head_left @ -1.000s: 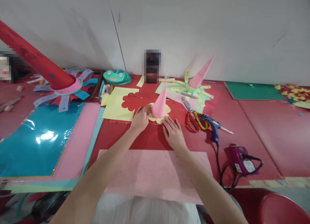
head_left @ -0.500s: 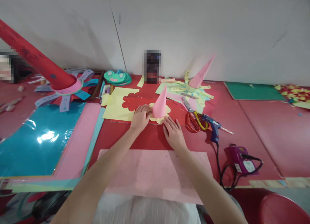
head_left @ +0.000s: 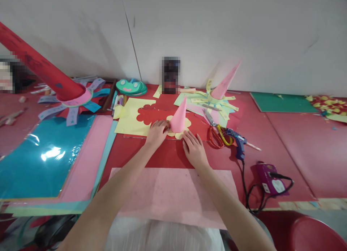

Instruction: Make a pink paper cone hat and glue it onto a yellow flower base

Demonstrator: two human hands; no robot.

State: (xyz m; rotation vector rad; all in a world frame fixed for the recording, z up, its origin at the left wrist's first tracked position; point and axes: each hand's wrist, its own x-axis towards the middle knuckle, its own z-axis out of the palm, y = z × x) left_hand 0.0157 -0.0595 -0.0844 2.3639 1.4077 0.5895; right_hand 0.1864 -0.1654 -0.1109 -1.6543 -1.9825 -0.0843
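Observation:
A pink paper cone (head_left: pixel 179 118) stands upright on a yellow paper flower (head_left: pixel 179 135) with rounded petals. Both lie over red paper at the table's middle. My left hand (head_left: pixel 157 132) rests at the flower's left edge, its slightly bent fingers lying over the petals beside the cone's base. On the right front petals lie the fingertips of my right hand (head_left: pixel 194 147), fingers apart and palm down. Neither hand is wrapped round the cone. Behind my left hand, a red scalloped paper flower (head_left: pixel 146 114) overlaps a pale yellow sheet (head_left: pixel 129 111).
To the right lie scissors (head_left: pixel 217 130), a blue glue gun (head_left: pixel 238 142) and a purple power box (head_left: pixel 271 178) with a black cable. Another pink cone (head_left: pixel 225 83) stands behind. A red tube (head_left: pixel 43 64) leans at left above a blue shiny sheet (head_left: pixel 46 160).

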